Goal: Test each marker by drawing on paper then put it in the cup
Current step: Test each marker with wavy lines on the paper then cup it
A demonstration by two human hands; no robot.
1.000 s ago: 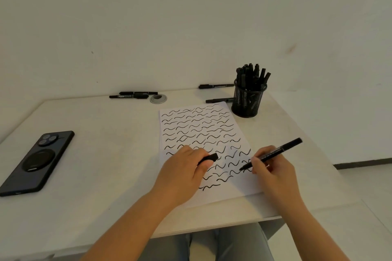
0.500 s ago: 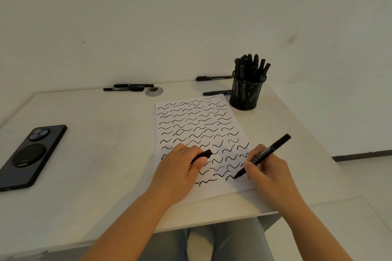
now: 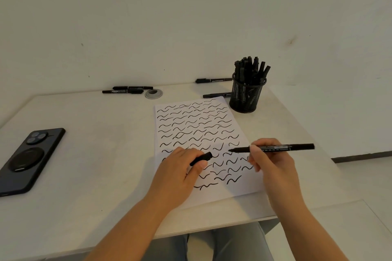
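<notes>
A white sheet of paper [image 3: 191, 125] covered in black squiggles lies on the table. My right hand [image 3: 273, 165] holds an uncapped black marker [image 3: 275, 148] level above the paper, its tip pointing left. My left hand [image 3: 180, 174] rests on the paper and grips the marker's black cap [image 3: 201, 158], its open end facing the tip a short way off. A black mesh cup [image 3: 247, 95] with several markers stands at the paper's far right corner.
Two black markers [image 3: 127, 89] lie at the back left beside a grey round cap [image 3: 154, 93]. Two more markers [image 3: 213, 80] lie near the cup. A dark phone [image 3: 29, 159] lies at the left. The table's front edge is near my legs.
My right hand lifted the marker's tip off the paper and turned it level, tip pointing left toward the cap. A new squiggle shows at the lower right. My left hand stayed put.
</notes>
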